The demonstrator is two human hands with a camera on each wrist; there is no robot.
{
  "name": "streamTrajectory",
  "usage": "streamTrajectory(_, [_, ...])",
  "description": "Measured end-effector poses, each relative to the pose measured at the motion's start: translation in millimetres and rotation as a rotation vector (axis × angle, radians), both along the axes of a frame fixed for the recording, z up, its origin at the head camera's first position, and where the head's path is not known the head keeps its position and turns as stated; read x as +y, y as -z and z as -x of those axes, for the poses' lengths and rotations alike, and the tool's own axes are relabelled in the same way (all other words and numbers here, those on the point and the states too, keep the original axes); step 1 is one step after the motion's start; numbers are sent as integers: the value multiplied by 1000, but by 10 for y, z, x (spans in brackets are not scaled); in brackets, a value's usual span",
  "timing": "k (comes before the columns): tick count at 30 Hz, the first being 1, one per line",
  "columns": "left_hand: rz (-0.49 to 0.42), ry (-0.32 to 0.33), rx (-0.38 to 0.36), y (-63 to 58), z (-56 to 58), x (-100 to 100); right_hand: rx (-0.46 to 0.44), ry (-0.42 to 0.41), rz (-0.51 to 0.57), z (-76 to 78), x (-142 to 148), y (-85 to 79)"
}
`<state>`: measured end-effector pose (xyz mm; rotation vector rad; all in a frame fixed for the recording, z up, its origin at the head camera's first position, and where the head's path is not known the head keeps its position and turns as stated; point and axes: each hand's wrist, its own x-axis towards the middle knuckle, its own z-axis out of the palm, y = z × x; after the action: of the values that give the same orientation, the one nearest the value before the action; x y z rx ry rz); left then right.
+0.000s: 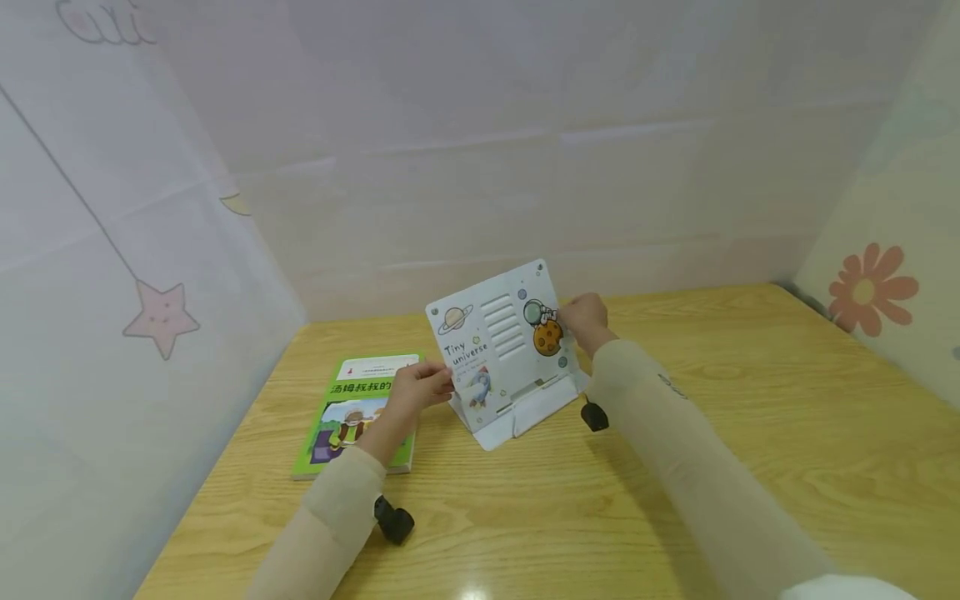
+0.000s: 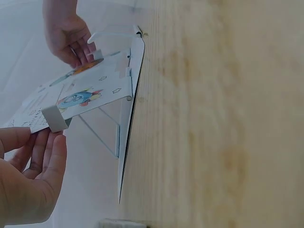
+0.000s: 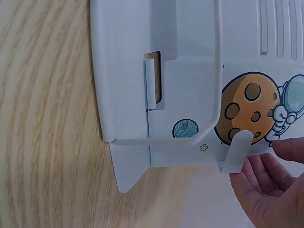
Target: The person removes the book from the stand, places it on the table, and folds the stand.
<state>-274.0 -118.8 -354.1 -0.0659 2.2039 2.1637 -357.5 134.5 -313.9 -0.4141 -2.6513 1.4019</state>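
Note:
A white metal book stand (image 1: 498,346), printed with planets, an astronaut and "Tiny universe", stands unfolded and turned at an angle on the table. My left hand (image 1: 422,387) pinches the left edge of its tilted panel, thumb on the printed face and fingers behind, right by a small page clip (image 2: 56,118). At the opposite edge my right hand (image 1: 587,321) grips the panel near the astronaut, close to another clip (image 3: 237,152). In the left wrist view, a wire prop (image 2: 117,140) shows behind the panel, above the base plate (image 2: 126,156) low against the tabletop.
A green-covered book (image 1: 348,425) lies flat on the wooden table (image 1: 495,517), left of the stand and partly behind my left hand. Printed cloth (image 1: 525,167) hangs along the table's back and sides. A black wrist device (image 1: 393,521) sits below my left sleeve.

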Motion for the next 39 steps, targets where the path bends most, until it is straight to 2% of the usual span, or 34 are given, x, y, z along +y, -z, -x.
streamTrajectory(11, [11,82,34,-10,-169,50,-42,-8,-6,29,-67,-47])
streamTrajectory(15, [24,125,50,-17,-234,83,-36,-15,-23,46,-85,-39])
streamTrajectory(17, [31,137,55,-59,-280,101,-21,-24,-40,50,-92,-35])
streamTrajectory(22, [29,138,62,-71,-302,111,11,-46,-79,50,-119,-39])
streamTrajectory(25, [16,149,76,-27,-280,110,22,-58,-95,45,-132,-45])
streamTrajectory(33, [25,260,122,-34,-355,154,32,-80,-116,42,-177,-57])
streamTrajectory(39, [48,305,122,-37,-400,201,10,-87,-65,58,-220,-57])
